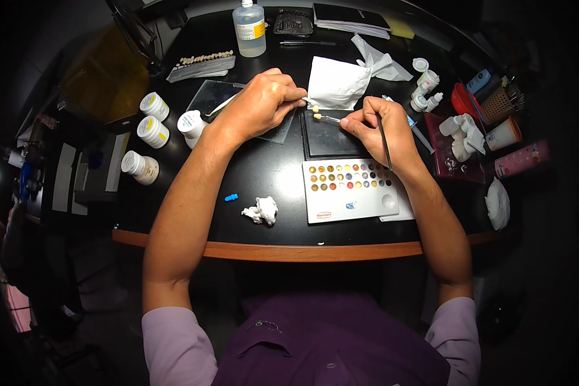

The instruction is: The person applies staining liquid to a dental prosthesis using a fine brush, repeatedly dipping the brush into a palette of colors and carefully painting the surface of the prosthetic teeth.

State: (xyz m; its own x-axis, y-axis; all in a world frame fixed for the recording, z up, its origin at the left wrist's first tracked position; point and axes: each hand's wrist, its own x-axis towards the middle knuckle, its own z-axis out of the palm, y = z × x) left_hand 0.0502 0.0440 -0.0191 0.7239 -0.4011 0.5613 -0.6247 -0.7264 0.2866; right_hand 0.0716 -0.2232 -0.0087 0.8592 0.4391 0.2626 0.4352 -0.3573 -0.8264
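Observation:
My left hand (267, 103) is closed, its fingertips pinching a small pale holder (309, 101) with a tooth-coloured piece (315, 109) at its end. My right hand (387, 132) grips a tooth shade tab (328, 119), a short metal stem whose tooth-shaped tip sits just below that piece. A thin black handle (385, 145), perhaps a brush's, also lies across the right fingers and points toward me. Both hands are above a dark flat case (334, 138). In front of it lies a white palette (347, 209) with rows of coloured stain wells. A white pouch (334, 83) stands behind the case.
Several white jars (153, 132) stand at left near a glass plate (206, 96). A clear bottle (249, 32) and a row of shade tabs (202, 66) are farther back. Crumpled tissue (262, 211) and a blue cap (231, 197) lie nearer. A red tray (447, 151) holds items at right.

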